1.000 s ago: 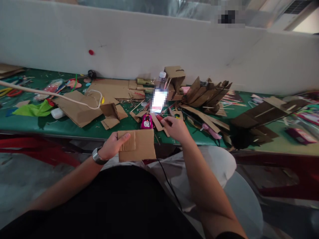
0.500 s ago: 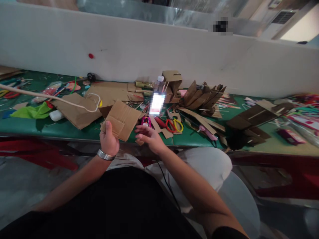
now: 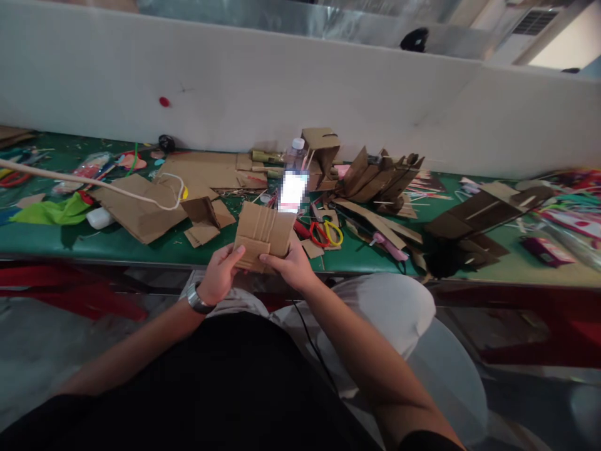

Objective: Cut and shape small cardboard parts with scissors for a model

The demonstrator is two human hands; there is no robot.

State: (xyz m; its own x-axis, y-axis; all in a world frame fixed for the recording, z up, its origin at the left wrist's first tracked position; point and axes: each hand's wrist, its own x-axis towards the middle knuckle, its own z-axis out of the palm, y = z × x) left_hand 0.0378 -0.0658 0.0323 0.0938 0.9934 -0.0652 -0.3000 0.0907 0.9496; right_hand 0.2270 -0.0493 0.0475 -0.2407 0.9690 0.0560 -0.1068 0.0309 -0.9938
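Observation:
Both hands hold a scored piece of cardboard [image 3: 265, 228] in front of me, just over the table's near edge. My left hand [image 3: 220, 272] pinches its lower left corner, thumb on the face. My right hand [image 3: 293, 263] grips its lower right side, thumb pressed on the front and fingers behind, out of sight. A smaller cardboard strip lies across the lower left of the sheet's face. Behind the sheet stands a phone [image 3: 292, 191] with a bright, blurred screen, near a clear bottle [image 3: 297, 156] with a white cap.
On the green table [image 3: 154, 247] lie a folded cardboard scrap [image 3: 203, 216], a large cardboard sheet [image 3: 141, 210], scissors with red and yellow handles [image 3: 333, 232] and a pink glue gun [image 3: 392, 247]. Cardboard constructions [image 3: 382, 178] stand to the right. A pale cable [image 3: 84, 180] crosses at left.
My right hand has closed on the cardboard's right side. The sheet has moved right and turned more upright, covering the pink object and uncovering the folded scrap behind.

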